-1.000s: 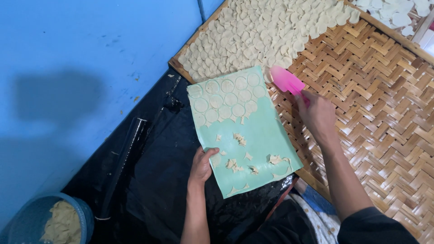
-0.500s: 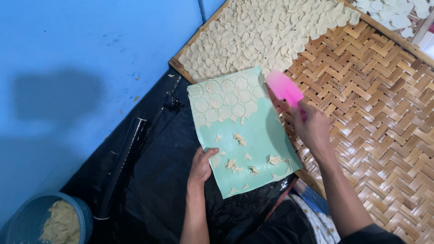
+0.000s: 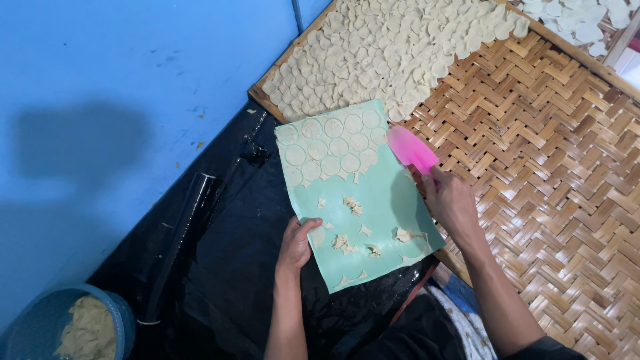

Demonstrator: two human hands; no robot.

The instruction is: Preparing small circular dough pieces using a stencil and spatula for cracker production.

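Currently your left hand [image 3: 295, 243] grips the near left edge of the green mat [image 3: 373, 220], thumb on top, the other fingers curled under it and hidden. Your right hand [image 3: 452, 203] is closed around the handle of the pink scraper [image 3: 411, 149]; the handle itself is buried in your fist, only the flat blade shows, lying at the mat's far right edge where it meets the woven bamboo tray [image 3: 553, 173]. The mat lies tilted, its far end resting against the tray's edge, its near end over the black plastic sheet [image 3: 227, 267]. On the mat's far part sit rows of cut dough rounds [image 3: 327, 143], still flat on the green; nearer you lie loose dough scraps [image 3: 350, 240], small and ragged. The far left part of the tray is covered with overlapping dough discs [image 3: 393, 53]; how many layers cannot be told. A second tray [image 3: 580, 27] at the top right corner holds paler pieces and is cut off by the frame. A dark rolling tube [image 3: 177, 247] lies on the black sheet to your left, hard to make out against it. At the bottom left, a blue bucket [image 3: 40, 320] with pale dough in it is partly cut off. The blue surface [image 3: 120, 100] beyond carries a soft shadow. Your lap, in dark cloth, fills the bottom edge.
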